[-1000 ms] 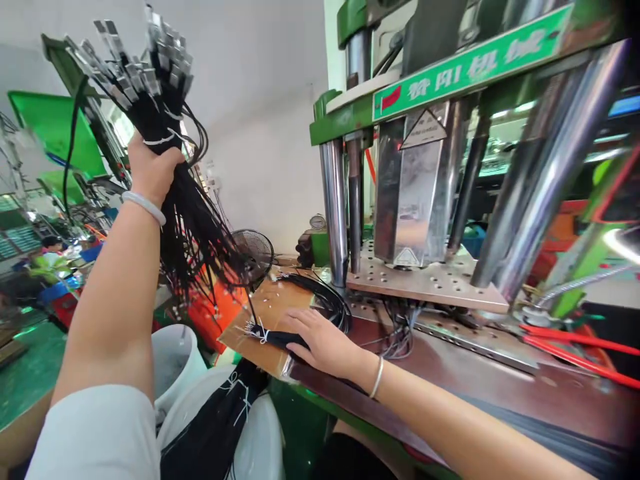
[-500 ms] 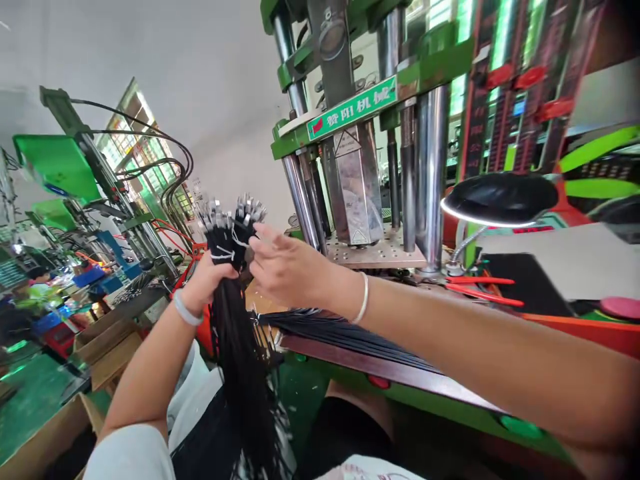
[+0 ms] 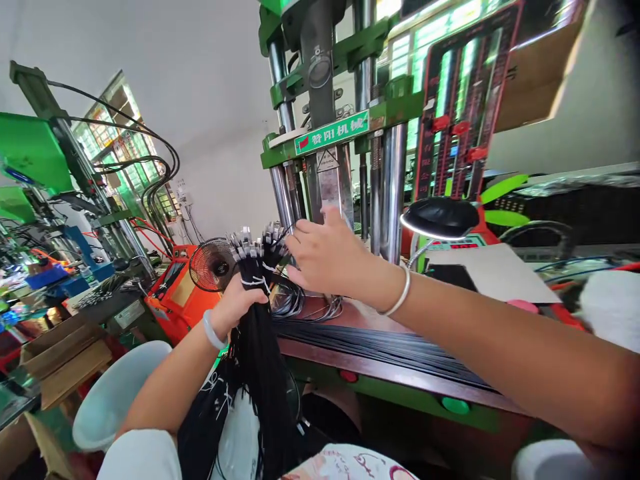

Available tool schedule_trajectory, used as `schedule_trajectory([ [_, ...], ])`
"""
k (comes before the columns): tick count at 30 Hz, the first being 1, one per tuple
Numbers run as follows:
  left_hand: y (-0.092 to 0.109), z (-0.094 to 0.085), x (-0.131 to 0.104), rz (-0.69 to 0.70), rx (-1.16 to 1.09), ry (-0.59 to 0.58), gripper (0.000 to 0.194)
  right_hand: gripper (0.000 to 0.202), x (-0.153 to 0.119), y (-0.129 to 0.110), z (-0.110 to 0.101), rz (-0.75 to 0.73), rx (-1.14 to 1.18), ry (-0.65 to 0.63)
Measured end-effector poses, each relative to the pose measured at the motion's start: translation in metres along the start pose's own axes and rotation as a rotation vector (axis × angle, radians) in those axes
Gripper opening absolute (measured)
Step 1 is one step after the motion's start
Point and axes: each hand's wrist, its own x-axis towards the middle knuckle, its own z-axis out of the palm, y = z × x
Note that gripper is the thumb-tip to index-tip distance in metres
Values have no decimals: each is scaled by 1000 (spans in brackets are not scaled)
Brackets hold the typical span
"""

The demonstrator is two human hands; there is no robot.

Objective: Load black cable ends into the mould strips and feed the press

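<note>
My left hand (image 3: 238, 303) is wrapped around a thick bundle of black cables (image 3: 260, 353), just below their silver metal connectors (image 3: 246, 248). White ties circle the bundle near its top, and the connector ends stand up in two clusters. Below my fist the cables hang down toward my lap. My right hand (image 3: 327, 257) is beside the right-hand cluster, its fingers curled together at the connectors. Whatever lies between its fingertips is too small and hidden to make out.
A green press (image 3: 333, 137) stands ahead behind the bench. More black cables (image 3: 370, 347) lie along the bench's front edge. A lamp (image 3: 440, 217) is at right. To the left are a fan (image 3: 213, 265), an orange machine (image 3: 175, 287), a pale tub (image 3: 120, 393) and cardboard boxes (image 3: 75, 373).
The view has swung right, bringing the fan and tub into sight. My right hand has turned, its back now upward, and stays by the connectors. My left hand keeps its grip on the bundle.
</note>
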Motion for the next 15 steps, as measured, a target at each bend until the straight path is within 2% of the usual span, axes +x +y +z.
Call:
schedule_trajectory([
  [3, -14, 14, -7, 7, 12, -46, 26, 39, 2, 10, -5, 198, 179, 156],
  [5, -23, 18, -11, 23, 19, -7, 23, 42, -6, 21, -3, 387, 266, 227],
  [6, -26, 17, -12, 39, 14, 44, 22, 40, -14, 28, 0, 465, 279, 201],
  [8, -25, 6, -15, 62, -22, 167, 21, 34, -37, 41, 9, 493, 313, -18],
  [10, -13, -11, -18, 110, -45, 273, 20, 32, -63, 43, 18, 381, 449, -314],
  [11, -3, -19, -20, 158, -38, 307, 18, 33, -74, 38, 21, 332, 541, -383],
  [12, 10, -25, -21, 215, -31, 327, 16, 35, -82, 28, 21, 312, 633, -376],
  [14, 37, -26, -22, 360, 21, 346, 12, 54, -89, -7, 16, 337, 757, -188],
  [15, 49, -20, -20, 419, 52, 330, 10, 76, -87, -30, 13, 336, 783, -81],
])
